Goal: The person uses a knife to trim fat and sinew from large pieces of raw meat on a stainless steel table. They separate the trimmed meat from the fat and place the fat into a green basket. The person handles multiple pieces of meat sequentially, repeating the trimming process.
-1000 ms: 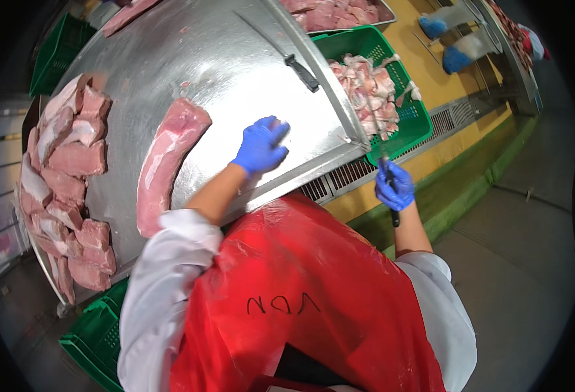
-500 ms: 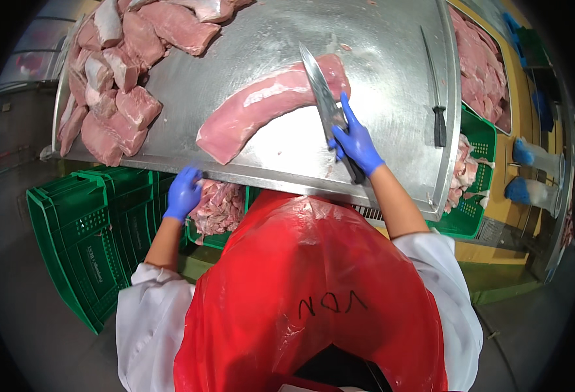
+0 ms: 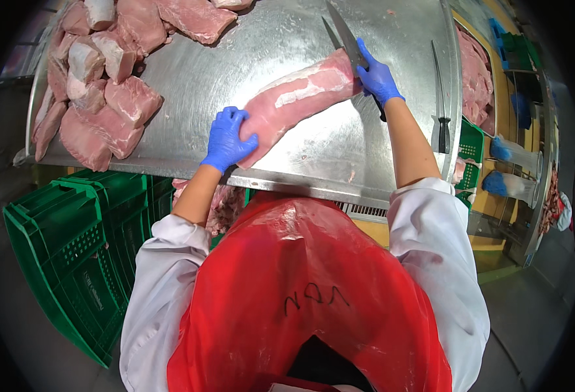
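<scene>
A long pale-pink pork loin [image 3: 303, 98] with a white fat patch lies slantwise on the steel table [image 3: 235, 75]. My left hand [image 3: 228, 139], in a blue glove, grips its near left end, thumb on the near side and fingers curled over the top. At the far right end, my blue-gloved right hand [image 3: 378, 80] holds a long knife [image 3: 346, 31]. The blade points away from me beside that end, and the handle's butt shows below the hand. Whether the right fingers also touch the meat, I cannot tell.
Several meat pieces [image 3: 101, 124] are heaped at the table's left. A sharpening steel [image 3: 443, 124] lies near the right edge. Green crates [image 3: 59, 228] stand below left, beside trimmings [image 3: 225, 206]. Beyond the right edge is a tray of meat [image 3: 475, 78] above another green crate [image 3: 470, 147].
My left hand has risen from over the trimmings and taken hold of the loin's left end. My right hand has carried the knife farther away, to the right end. The loin has shifted right.
</scene>
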{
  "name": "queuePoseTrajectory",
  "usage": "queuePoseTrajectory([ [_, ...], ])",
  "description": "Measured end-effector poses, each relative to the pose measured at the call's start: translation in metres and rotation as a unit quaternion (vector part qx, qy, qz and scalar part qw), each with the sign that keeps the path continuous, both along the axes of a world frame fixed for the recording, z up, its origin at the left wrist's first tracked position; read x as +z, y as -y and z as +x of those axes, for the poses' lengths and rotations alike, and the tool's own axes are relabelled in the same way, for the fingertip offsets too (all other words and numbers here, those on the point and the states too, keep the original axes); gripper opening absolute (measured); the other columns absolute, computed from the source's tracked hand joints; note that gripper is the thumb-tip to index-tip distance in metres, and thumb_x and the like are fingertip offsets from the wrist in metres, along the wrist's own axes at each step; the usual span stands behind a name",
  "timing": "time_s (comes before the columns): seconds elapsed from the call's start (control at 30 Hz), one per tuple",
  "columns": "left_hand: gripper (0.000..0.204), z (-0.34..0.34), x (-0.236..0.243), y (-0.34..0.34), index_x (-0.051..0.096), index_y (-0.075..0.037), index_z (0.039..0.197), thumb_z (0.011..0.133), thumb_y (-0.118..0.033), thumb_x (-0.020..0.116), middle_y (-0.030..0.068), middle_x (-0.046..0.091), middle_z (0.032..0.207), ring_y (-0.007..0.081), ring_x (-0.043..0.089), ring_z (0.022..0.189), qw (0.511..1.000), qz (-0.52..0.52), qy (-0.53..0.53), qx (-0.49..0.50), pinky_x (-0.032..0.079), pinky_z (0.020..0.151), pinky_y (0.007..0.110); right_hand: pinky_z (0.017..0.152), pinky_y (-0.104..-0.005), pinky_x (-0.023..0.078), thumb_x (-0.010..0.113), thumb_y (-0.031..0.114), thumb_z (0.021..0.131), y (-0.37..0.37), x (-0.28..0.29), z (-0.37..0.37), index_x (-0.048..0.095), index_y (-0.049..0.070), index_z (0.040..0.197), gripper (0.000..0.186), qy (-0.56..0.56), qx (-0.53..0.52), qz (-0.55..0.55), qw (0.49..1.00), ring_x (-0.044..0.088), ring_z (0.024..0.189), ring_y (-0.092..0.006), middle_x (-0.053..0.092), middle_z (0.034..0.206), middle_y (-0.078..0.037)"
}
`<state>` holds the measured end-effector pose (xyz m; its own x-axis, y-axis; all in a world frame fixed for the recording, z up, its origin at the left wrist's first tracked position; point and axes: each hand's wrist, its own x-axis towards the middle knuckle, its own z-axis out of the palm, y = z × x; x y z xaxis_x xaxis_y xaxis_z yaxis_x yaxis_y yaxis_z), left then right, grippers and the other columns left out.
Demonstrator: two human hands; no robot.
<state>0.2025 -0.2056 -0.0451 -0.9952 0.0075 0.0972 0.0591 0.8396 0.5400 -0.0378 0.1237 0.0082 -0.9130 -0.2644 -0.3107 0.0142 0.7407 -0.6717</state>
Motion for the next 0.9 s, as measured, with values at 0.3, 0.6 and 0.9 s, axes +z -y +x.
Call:
queuePoseTrajectory([
  [0.3,0.027,0.009,0.006,0.028,0.061,-0.003,0.098,0.082,-0.021,0.074,0.0132,0.059,0.088,0.0269,0.06,0.076,0.974,0.221,0.054,0.021,0.052,0.072,0.038,0.054,-0.032,0.049,0.053,0.012,0.097,0.01,0.049,0.105,0.025,0.021,0.162,0.071,0.195,-0.031,-0.044,0.979,0.055,0.056,-0.0121,0.057,0.073,-0.004],
  [0.6,0.056,-0.162,0.027,-0.086,0.066,-0.002,0.105,0.077,-0.048,0.079,0.0194,0.069,0.102,0.0329,0.069,0.095,0.987,0.154,0.04,0.034,0.053,0.086,0.043,0.041,-0.0251,0.05,0.054,0.002,0.097,-0.042,0.11,0.16,0.02,0.021,0.162,0.076,0.156,-0.22,-0.238,0.933,0.062,0.055,-0.012,0.062,0.079,-0.006],
  [0.9,0.03,-0.241,-0.052,-0.09,0.074,0.003,0.074,0.077,-0.027,0.07,0.0206,0.072,0.075,0.0325,0.072,0.07,0.945,0.186,0.262,-0.056,0.056,0.067,0.039,0.054,-0.0318,0.055,0.052,0.012,0.098,0.031,0.017,0.094,0.02,0.023,0.162,0.072,-0.031,-0.153,-0.133,0.979,0.065,0.057,-0.0175,0.067,0.075,-0.013],
])
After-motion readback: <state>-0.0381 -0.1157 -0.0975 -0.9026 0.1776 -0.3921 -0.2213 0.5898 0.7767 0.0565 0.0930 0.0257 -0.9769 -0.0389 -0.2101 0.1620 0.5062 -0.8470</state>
